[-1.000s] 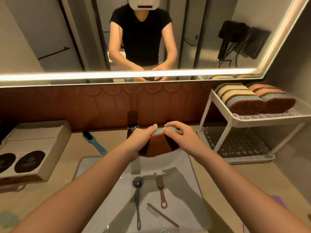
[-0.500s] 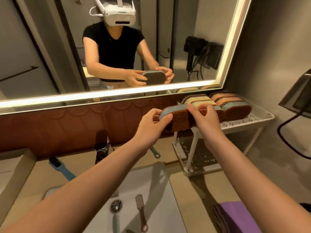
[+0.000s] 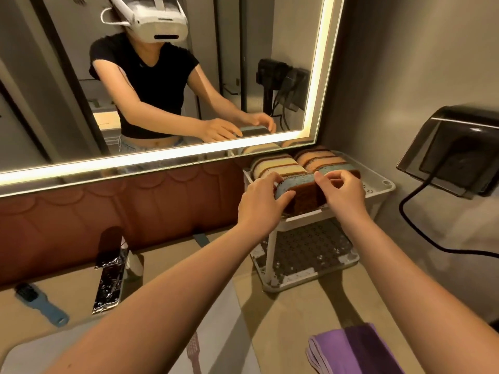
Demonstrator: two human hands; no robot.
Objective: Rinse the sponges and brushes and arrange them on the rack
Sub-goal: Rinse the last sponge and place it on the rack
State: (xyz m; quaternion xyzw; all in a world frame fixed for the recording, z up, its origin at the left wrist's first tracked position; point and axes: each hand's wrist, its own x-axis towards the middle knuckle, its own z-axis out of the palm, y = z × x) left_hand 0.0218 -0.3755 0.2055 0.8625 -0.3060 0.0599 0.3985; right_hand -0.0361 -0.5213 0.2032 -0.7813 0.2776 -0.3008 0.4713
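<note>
Blue sponge (image 3: pixel 298 188) stands on edge at the front of the white rack (image 3: pixel 384 186), top shelf, just in front of the yellow sponges (image 3: pixel 280 166). Left hand (image 3: pixel 259 202) curls round its left end. Right hand (image 3: pixel 344 194) pinches the right end, fingers bent. Best done by seating it upright, parallel to the row and inside the rim, then releasing both ends together.
</note>
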